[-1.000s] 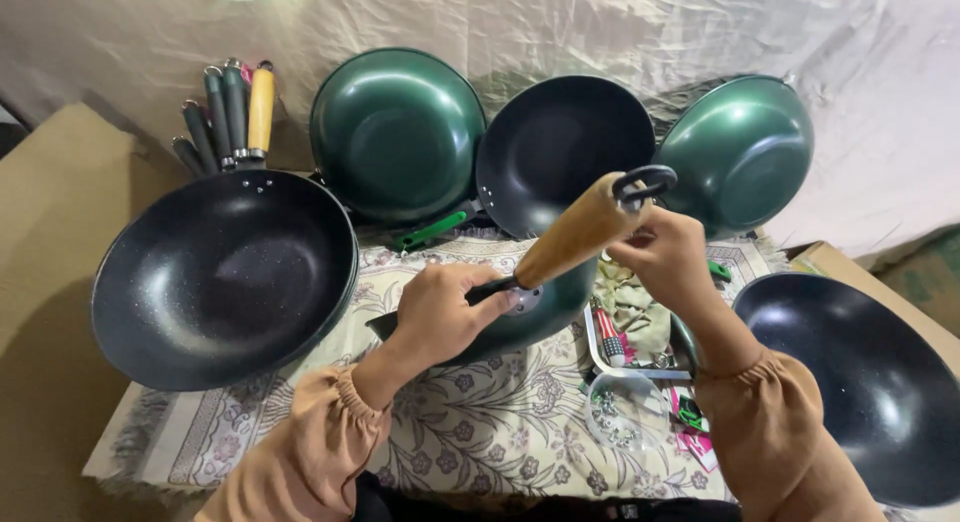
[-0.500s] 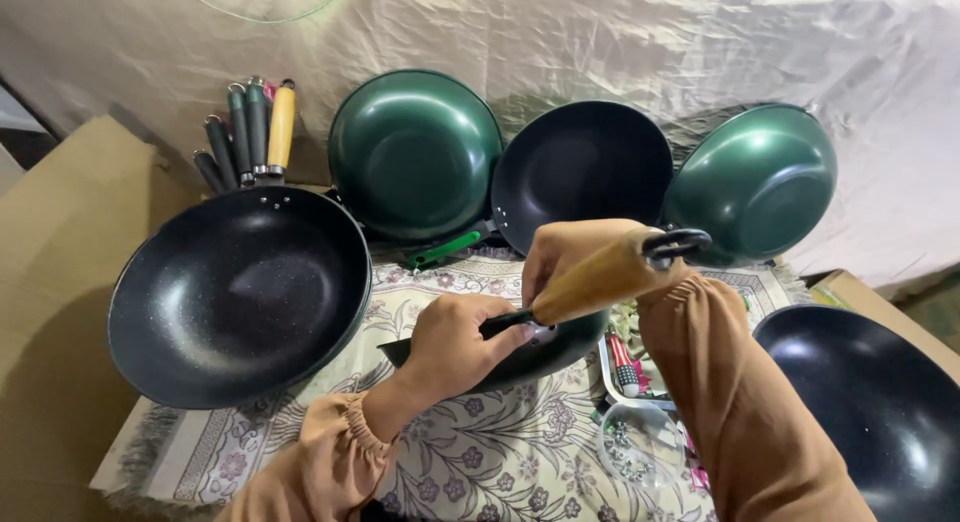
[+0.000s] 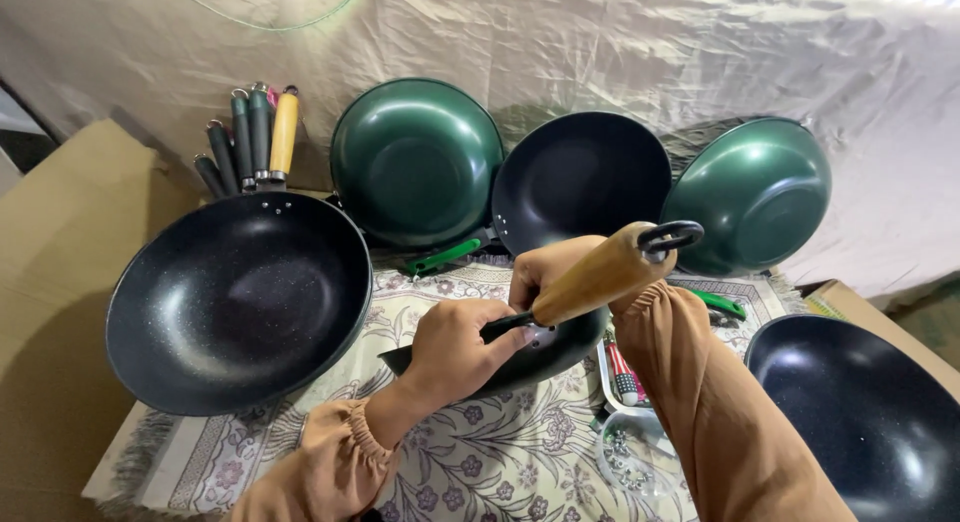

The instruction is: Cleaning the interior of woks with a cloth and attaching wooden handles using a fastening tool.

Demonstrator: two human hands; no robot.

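Note:
A small dark pan (image 3: 545,357) lies on the patterned cloth (image 3: 480,452) in the middle of the head view. Its wooden handle (image 3: 600,272) with a black hanging loop points up and to the right. My left hand (image 3: 455,352) grips the pan at the base of the handle, by the dark metal neck. My right hand (image 3: 545,272) is wrapped around the lower part of the wooden handle, partly hidden behind it. Both arms wear tan sleeves.
A large black wok (image 3: 240,302) sits at the left, with several upright handles (image 3: 255,137) behind it. Two green woks (image 3: 415,162) (image 3: 755,192) and a black one (image 3: 580,177) lean on the back sheet. Another black wok (image 3: 865,412) lies right. A tray of small tools (image 3: 625,387) is beside the pan.
My right hand has slid down the wooden handle from its looped end toward the pan. The left hand keeps its hold. The camera has drifted, shifting the scene rightward.

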